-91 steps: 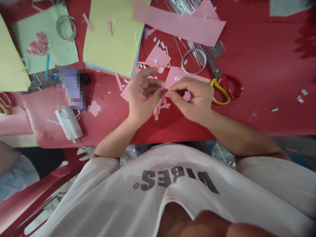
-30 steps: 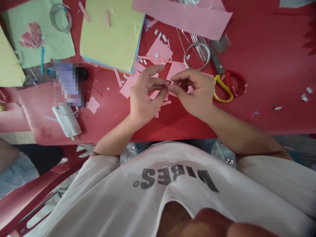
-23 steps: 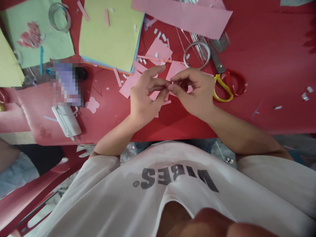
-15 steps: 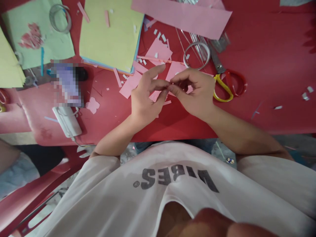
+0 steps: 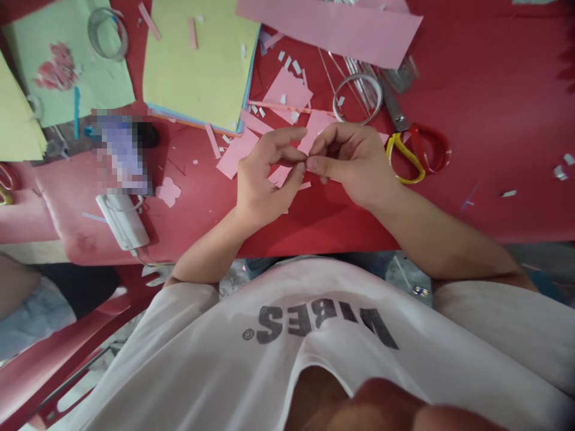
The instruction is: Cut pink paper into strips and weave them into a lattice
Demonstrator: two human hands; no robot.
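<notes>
My left hand (image 5: 272,173) and my right hand (image 5: 353,158) meet at the fingertips above the front part of the red table (image 5: 485,137). Thumb and index finger of each hand are pinched together, and whatever they hold is too small or hidden to make out. Beneath and behind them lie pink paper pieces (image 5: 239,152) and small white scraps. A pink pencil-like stick (image 5: 281,106) lies just beyond the fingers. Close to my right wrist are scissors (image 5: 406,158) with one yellow and one red handle loop. A roll of tape (image 5: 358,99) lies beyond my right hand.
A stack of coloured paper (image 5: 197,66), yellow on top, lies beyond my left hand. A long pink paper strip (image 5: 330,30) crosses the far side over thin silvery wires. To the left are a white power bank-like block (image 5: 122,221), a green sheet (image 5: 96,84) and another tape roll (image 5: 108,34).
My right hand's fingers have shifted slightly, with the thumb now straighter against the index finger. My left hand stays almost in place, its raised finger a little lower.
</notes>
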